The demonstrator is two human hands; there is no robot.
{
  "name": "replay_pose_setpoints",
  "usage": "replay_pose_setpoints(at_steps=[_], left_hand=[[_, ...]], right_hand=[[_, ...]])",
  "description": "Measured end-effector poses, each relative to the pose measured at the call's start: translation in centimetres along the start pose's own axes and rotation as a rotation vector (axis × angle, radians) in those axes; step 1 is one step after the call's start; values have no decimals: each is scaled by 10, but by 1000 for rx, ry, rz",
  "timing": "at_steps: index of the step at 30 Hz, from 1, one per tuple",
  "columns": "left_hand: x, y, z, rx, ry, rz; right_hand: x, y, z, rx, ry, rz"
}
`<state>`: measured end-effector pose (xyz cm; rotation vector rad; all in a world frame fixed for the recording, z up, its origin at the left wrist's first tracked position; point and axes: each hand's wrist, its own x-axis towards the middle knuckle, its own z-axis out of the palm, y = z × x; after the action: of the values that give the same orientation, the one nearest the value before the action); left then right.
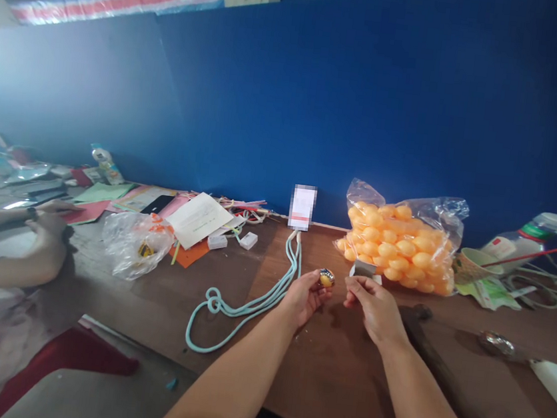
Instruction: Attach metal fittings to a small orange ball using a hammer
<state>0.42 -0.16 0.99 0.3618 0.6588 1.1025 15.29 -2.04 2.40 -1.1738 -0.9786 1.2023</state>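
Observation:
My left hand [307, 297] is closed on a small shiny round object [326, 279] with a yellow-orange patch, held just above the brown table [272, 262]. To its right, my right hand [367, 302] pinches a small grey and white flat piece [364, 270] between thumb and fingers. The two hands are apart. Behind my right hand stands a clear plastic bag full of orange balls [395, 242]. A looped light-blue cord [247, 309] lies left of my left hand, running up to a white card [301, 206] by the blue partition.
At the left, another person's arms [26, 254] rest near papers [199, 220] and a crumpled plastic bag [136, 246]. A bottle [531, 241], a cup [476, 266] and cables stand at the right, with another shiny object [496, 343] nearer. A blue partition [320, 106] rises behind.

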Motion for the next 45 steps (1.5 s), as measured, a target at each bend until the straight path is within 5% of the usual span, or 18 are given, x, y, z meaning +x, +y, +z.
replay_pose_setpoints(at_steps=[8, 21, 29, 45], left_hand=[[-2, 1, 0, -25, -83, 68], [-3, 0, -2, -5, -133, 75], [-7, 1, 1, 50, -87, 82], [-9, 2, 4, 63, -57, 96]], right_hand=[[-11, 1, 18, -41, -100, 0], [-9, 6, 20, 68, -74, -4], [-8, 6, 17, 201, -94, 97], [-8, 5, 18, 126, -57, 97]])
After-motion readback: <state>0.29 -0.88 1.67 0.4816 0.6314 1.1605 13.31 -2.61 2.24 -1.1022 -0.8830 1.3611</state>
